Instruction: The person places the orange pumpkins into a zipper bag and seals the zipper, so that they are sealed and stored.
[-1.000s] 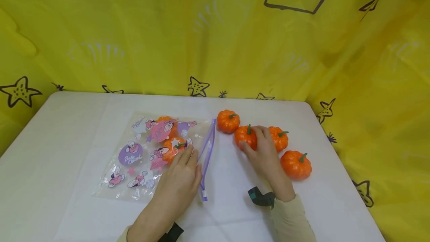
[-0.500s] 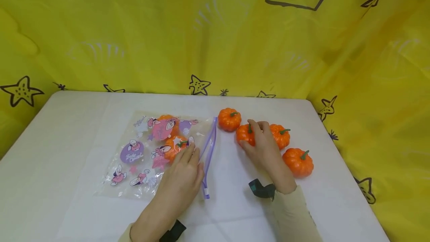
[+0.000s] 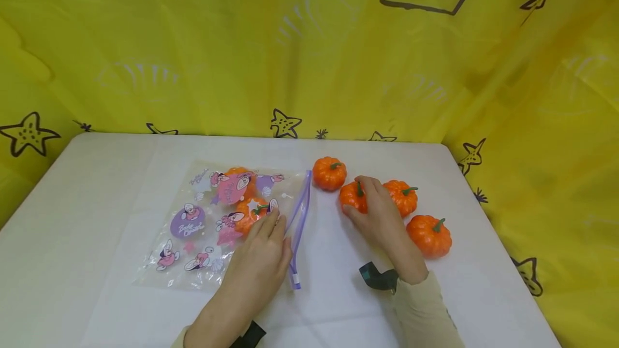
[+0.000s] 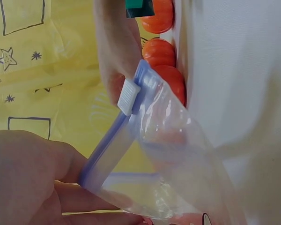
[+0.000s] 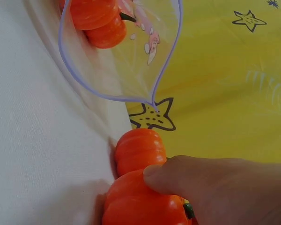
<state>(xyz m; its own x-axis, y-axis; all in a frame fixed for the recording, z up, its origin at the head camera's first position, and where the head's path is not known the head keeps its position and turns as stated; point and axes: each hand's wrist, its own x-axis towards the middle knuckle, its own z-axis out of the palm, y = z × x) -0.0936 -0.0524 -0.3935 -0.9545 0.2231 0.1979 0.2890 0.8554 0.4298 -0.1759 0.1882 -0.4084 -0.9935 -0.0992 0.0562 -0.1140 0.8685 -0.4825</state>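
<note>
Behind the bench (image 3: 106,214), yellow cloth (image 3: 217,58) is hung. At right, one orange pumpkin (image 3: 350,197) is pinched by the fingers of the right hand (image 3: 384,224); left of it, a printed bag (image 3: 159,235) is pinched at the rim by those of the left hand (image 3: 258,256).

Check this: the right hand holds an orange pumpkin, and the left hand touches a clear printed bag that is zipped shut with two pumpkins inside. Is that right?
Not quite: the bag isn't zipped shut; the right wrist view shows its mouth open. The right hand does hold a pumpkin, and the left hand touches the bag, two pumpkins inside.
</note>
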